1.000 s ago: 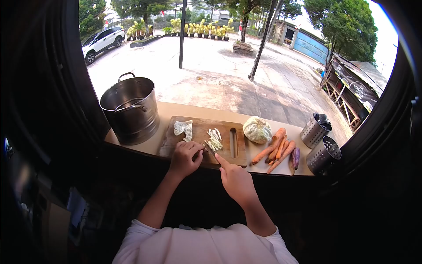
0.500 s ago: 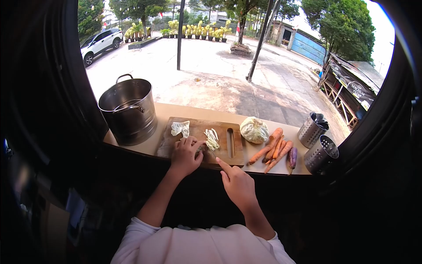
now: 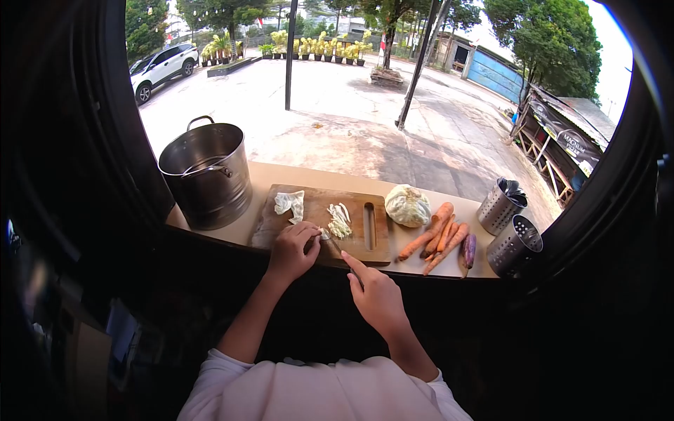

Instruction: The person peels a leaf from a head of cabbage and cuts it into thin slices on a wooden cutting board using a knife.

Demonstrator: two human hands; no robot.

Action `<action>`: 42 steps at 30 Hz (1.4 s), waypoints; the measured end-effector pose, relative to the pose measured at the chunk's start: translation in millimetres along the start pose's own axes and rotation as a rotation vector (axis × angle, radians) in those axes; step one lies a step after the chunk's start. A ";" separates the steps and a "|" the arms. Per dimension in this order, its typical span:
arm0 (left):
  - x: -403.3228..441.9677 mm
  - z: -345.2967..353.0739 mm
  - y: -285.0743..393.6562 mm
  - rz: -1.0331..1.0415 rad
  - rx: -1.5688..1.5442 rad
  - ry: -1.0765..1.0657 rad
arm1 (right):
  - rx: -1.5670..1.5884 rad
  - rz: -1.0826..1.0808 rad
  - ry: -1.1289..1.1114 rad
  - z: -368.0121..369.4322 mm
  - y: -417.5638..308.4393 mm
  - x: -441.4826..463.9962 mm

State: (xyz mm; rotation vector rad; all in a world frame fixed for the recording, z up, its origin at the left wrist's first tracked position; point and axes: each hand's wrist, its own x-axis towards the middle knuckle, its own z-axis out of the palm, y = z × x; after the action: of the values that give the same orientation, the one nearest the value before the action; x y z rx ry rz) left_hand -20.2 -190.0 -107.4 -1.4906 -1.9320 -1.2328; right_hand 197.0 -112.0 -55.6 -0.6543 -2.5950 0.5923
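Observation:
On the wooden cutting board (image 3: 270, 228), my left hand (image 3: 293, 247) is closed with fingertips pressed on a small pale piece of cabbage (image 3: 324, 234), mostly hidden under them. My right hand (image 3: 377, 297) grips a knife (image 3: 335, 244), its index finger stretched along the back of the blade. The blade points up and left, its tip beside the piece under my left fingers. A little beyond the blade lies a small pile of shredded cabbage (image 3: 340, 221). Past my left hand rests a crumpled white cabbage leaf (image 3: 289, 205).
A large steel pot (image 3: 207, 179) stands left of the board. To the right sit a cabbage head (image 3: 407, 206), several carrots (image 3: 437, 235), a purple root vegetable (image 3: 469, 250) and two perforated steel holders (image 3: 514, 247). The narrow counter (image 3: 316, 178) faces a paved yard.
My right hand and the knife have shifted slightly left, and the blade now shows more clearly. My left fingers have curled in tighter, exposing a bit of the piece beneath.

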 end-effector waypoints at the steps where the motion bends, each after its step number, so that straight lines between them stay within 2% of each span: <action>1: 0.3 -0.2 0.6 -0.001 -0.010 0.010 | 0.002 0.002 0.001 0.3 -0.2 0.5; 22: -0.5 2.8 -4.9 0.030 -0.007 0.036 | -0.113 0.020 -0.092 13.6 -14.5 29.7; 28: 0.0 2.8 -5.0 0.030 0.001 0.039 | -0.116 -0.014 -0.080 13.9 -16.2 38.1; 34: -0.8 3.3 -4.9 0.022 0.001 0.040 | -0.254 -0.082 -0.091 4.8 -10.8 19.5; 37: -0.1 3.6 -4.2 0.020 -0.006 0.037 | -0.212 0.032 -0.196 -15.9 -20.8 9.3; 42: -0.3 4.7 -5.1 0.020 -0.006 0.014 | -0.183 0.028 -0.186 -28.6 -16.6 0.2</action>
State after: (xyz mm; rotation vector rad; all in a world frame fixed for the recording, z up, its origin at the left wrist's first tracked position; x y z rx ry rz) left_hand -23.9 -186.5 -112.1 -1.4968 -1.9013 -1.2385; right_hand 204.4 -116.6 -23.8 -0.7256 -2.8425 0.4463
